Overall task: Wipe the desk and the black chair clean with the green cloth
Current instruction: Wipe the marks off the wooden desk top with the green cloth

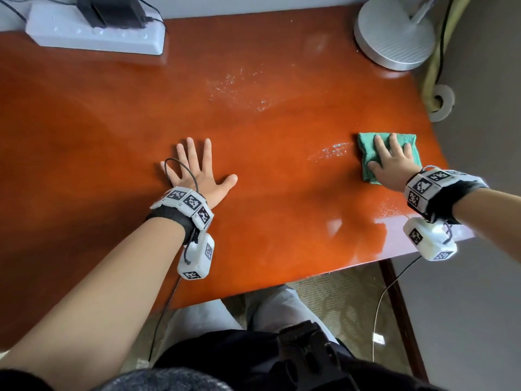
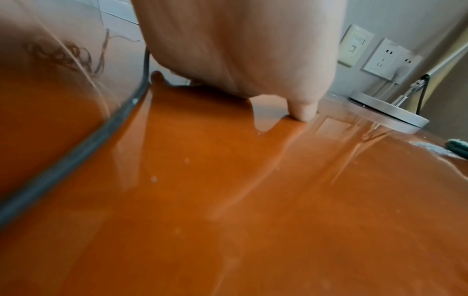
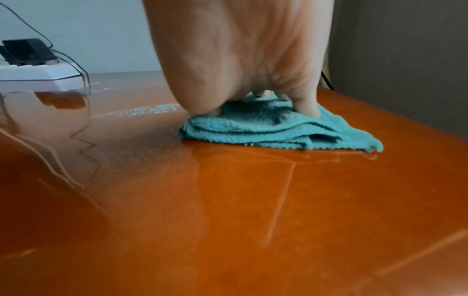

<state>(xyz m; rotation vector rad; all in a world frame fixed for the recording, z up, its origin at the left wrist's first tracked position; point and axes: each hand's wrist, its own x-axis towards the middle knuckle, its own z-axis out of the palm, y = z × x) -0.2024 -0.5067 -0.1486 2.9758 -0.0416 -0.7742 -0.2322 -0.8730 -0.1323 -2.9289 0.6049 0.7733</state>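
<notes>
A white power strip (image 1: 95,35) sits at the far left of the shiny orange bench (image 1: 112,122), with a black plug block on it. Right of it and nearer the person, the left hand (image 1: 197,172) lies flat on the bench, fingers spread wide, holding nothing. Further right are wet drops (image 1: 328,150). Right of the drops, the right hand (image 1: 393,163) presses flat on the folded green cloth (image 1: 366,153). Behind the cloth stands a round gray lamp base (image 1: 394,35).
</notes>
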